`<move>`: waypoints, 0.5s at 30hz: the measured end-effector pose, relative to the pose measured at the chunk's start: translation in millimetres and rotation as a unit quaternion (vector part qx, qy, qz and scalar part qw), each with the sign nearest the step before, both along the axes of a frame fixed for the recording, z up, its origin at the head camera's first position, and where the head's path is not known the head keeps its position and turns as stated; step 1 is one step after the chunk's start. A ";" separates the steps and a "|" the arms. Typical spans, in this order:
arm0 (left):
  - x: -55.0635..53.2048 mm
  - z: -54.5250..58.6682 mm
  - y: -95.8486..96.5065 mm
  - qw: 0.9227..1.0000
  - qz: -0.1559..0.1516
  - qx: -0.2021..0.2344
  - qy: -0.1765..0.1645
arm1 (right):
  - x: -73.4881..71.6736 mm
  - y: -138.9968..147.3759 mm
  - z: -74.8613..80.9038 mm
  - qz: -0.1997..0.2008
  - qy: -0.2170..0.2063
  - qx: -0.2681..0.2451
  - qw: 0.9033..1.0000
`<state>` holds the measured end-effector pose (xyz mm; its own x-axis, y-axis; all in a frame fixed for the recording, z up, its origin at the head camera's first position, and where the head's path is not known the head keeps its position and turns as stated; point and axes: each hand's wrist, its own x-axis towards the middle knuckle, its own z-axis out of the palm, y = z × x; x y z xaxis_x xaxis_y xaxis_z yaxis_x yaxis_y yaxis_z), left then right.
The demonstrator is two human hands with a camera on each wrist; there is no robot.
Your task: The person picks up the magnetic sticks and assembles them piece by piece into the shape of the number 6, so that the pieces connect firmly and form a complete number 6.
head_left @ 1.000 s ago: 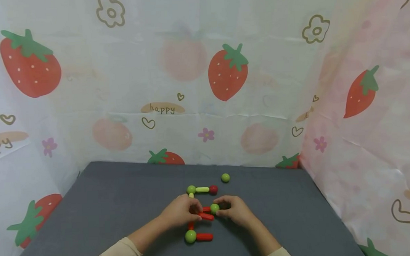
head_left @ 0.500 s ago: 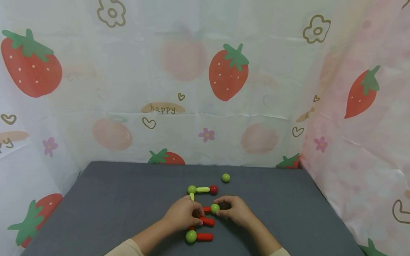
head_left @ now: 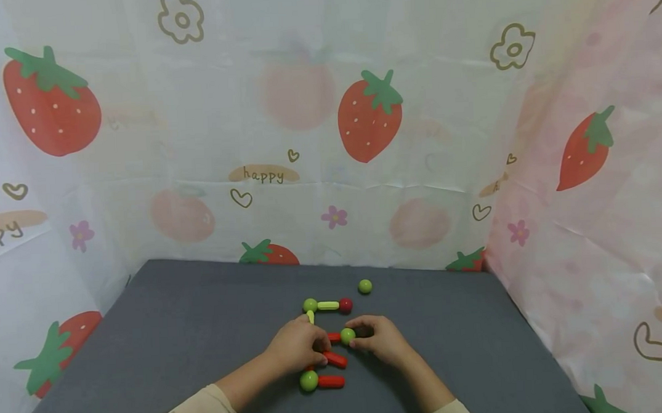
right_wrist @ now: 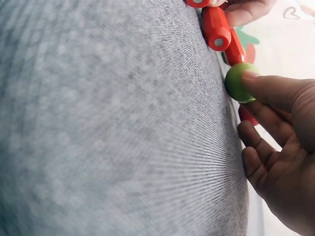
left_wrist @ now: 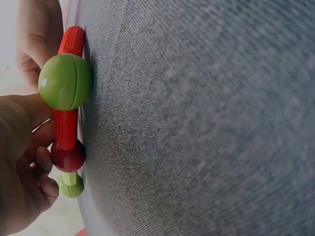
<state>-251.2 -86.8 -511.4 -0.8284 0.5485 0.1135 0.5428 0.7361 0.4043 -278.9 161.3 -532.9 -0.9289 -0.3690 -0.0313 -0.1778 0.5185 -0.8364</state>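
Note:
A figure of balls and building rods lies on the table. My left hand (head_left: 297, 345) covers its middle and pinches a red rod (head_left: 336, 359) whose free end points right. My right hand (head_left: 382, 340) pinches a green ball (head_left: 348, 336) at the end of another red rod (head_left: 333, 337). In the left wrist view, a red rod (left_wrist: 65, 129) joins the near green ball (left_wrist: 65, 81) to a dark red ball (left_wrist: 68, 156) beside my left fingers. Toward the front, a green ball (head_left: 309, 380) bears a red rod (head_left: 331, 382) pointing right.
At the far end, a green ball (head_left: 310, 305), a yellow-green rod (head_left: 328, 306) and a dark red ball (head_left: 345, 305) form the top arm. A loose green ball (head_left: 365, 286) lies beyond it on the grey table (head_left: 213, 310). Strawberry-printed cloth (head_left: 450, 133) stands behind.
My left hand has shifted slightly right and toward me, and the pinched red rod's free end has moved toward the front. The right hand has stayed at its green ball.

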 end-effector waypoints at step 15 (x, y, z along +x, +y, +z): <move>-11.5 7.2 -6.5 0.993 -0.049 0.066 -0.087 | 0.6 0.3 1.0 0.002 0.000 0.002 1.000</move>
<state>-262.7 -93.3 -504.2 -0.7857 0.6166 0.0502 0.5222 0.6175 0.5881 -278.3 161.6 -531.9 -0.9272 -0.3733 -0.0320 -0.1811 0.5212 -0.8340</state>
